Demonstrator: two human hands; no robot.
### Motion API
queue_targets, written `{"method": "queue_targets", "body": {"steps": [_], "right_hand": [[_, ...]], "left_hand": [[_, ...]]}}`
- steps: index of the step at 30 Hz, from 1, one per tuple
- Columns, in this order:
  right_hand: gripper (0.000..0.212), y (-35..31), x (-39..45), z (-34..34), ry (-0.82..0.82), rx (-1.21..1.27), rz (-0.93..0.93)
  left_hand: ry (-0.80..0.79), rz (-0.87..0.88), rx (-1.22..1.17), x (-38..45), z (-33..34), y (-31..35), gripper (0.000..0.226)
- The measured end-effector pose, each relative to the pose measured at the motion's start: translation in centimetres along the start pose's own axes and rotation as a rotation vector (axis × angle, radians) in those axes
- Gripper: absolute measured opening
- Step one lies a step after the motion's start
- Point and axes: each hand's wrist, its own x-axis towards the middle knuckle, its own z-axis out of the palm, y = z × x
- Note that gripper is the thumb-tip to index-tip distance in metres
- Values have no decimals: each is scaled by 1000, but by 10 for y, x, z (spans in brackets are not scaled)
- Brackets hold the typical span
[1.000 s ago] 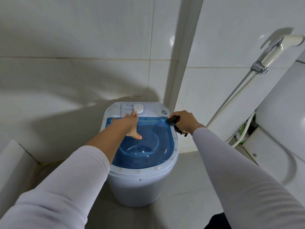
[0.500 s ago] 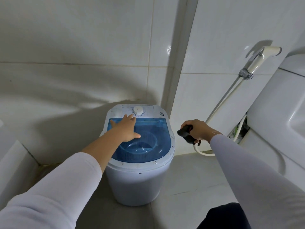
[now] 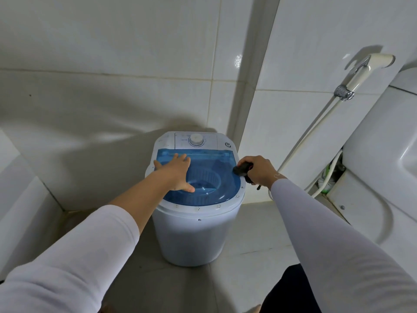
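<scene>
A small white washing machine (image 3: pixel 194 236) stands on the tiled floor (image 3: pixel 248 247) in the corner of a bathroom, close to the tiled wall (image 3: pixel 112 98). Its see-through blue lid (image 3: pixel 221 188) lies flat and closed over the top, and a ribbed blue basket (image 3: pixel 209 179) shows through it. Behind the lid is the control panel, with a round white dial (image 3: pixel 196 140) in the middle and a small round button (image 3: pixel 228 145) at its right end.

The left hand (image 3: pixel 178 175) rests palm down on the left part of the lid. Its fingers are straight and slightly spread, reaching to the lid's back edge, and the thumb stretches out towards the middle of the lid. It grips nothing.

The right hand (image 3: pixel 259 171) is curled tightly round a black nozzle (image 3: pixel 241 169). The dark tip sticks out to the left of the fist and sits right at the right rim of the machine, at the edge of the lid; whether it touches the lid cannot be told. A short piece of pale hose (image 3: pixel 270 195) shows just under the wrist, and its link to the nozzle is hidden.

Both arms wear long white sleeves (image 3: pixel 327 233), the left one pushed up the forearm.

To the right, a cream spray head (image 3: pixel 361 73) hangs in a metal holder on the wall, with its own hose running down towards the floor. A white toilet (image 3: pixel 383 159) fills the right edge, well apart from the washing machine.
</scene>
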Motion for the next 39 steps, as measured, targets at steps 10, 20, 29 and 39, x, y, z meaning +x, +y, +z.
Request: {"method": "queue_targets", "body": {"steps": [10,20,29,39], "right_hand": [[38,8,-37,4,-29,-97,-26],[53,13,-85,-4,-116,-171,-30],[46,-2,-71,-10,142,-179,-183],[45,-15,-73,25,71,-216,-118]], "left_hand": [[47,-30,0,-7,5,6,96],[160,-69,49,-26,1,18,98],[121,-132,13,-35,5,-7,100],[69,-108,-20,-29,9,-12,100]]}}
